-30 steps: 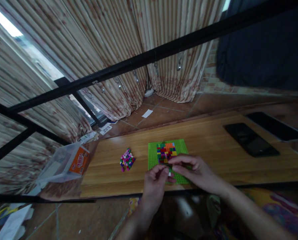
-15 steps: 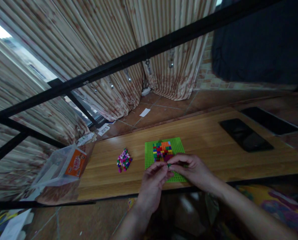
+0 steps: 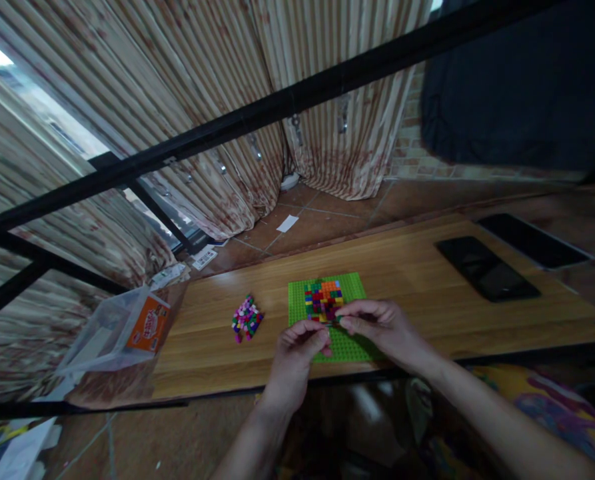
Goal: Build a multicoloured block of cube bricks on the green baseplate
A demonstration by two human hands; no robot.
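A bright green baseplate lies on the wooden table, bearing a block of small multicoloured toy bricks. Over its near part, my right hand pinches a small dark green toy brick between thumb and forefinger. My left hand is just left of it, above the baseplate's near left corner, thumb and forefinger drawn together. Whatever may sit between those left fingertips is too small to make out. My fingers hide part of the near bricks. Left of the baseplate is a loose pile of pink, purple, green and blue bricks.
Two dark flat devices lie at the table's right: a black phone-like slab and another dark panel behind it. A clear plastic bin with an orange label stands off the left end. A black metal bar crosses beyond the table.
My hands, which met at the fingertips around the small green brick, have come slightly apart. My left hand shifted left; the green brick stays in my right fingertips.
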